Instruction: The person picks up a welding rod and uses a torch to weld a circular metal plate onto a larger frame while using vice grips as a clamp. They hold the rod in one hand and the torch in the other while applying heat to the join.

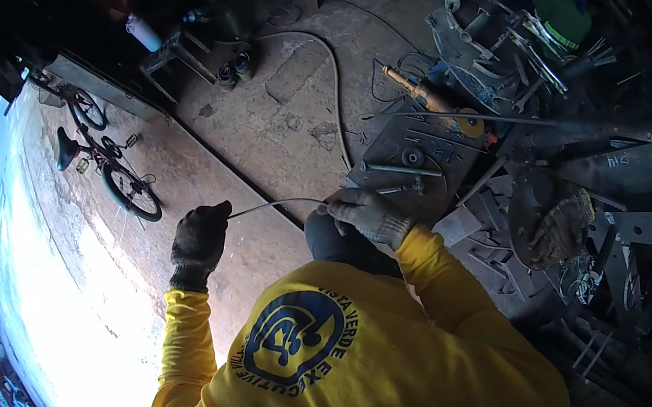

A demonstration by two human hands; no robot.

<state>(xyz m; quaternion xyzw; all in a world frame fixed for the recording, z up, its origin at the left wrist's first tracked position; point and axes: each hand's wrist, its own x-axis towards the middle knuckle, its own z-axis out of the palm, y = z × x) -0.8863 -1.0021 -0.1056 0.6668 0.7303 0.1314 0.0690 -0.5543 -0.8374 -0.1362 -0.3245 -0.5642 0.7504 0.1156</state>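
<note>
"One thin wire: where is it?"
"Between the gloved left hand and right hand, in front of the yellow shirt. The left fingers are curled tight around it; the right fingers are bent close, pinching it."
"Which way does it point?"
"Its long axis runs crosswise, the right side farther out, the middle bowing away from the body."
"What's around?"
"A knee stands in the way, just below the right hand. Beyond is a desk bearing rods and a round part, an orange grinder near its far edge. A hose curves over the floor; well left is a bicycle."
</note>
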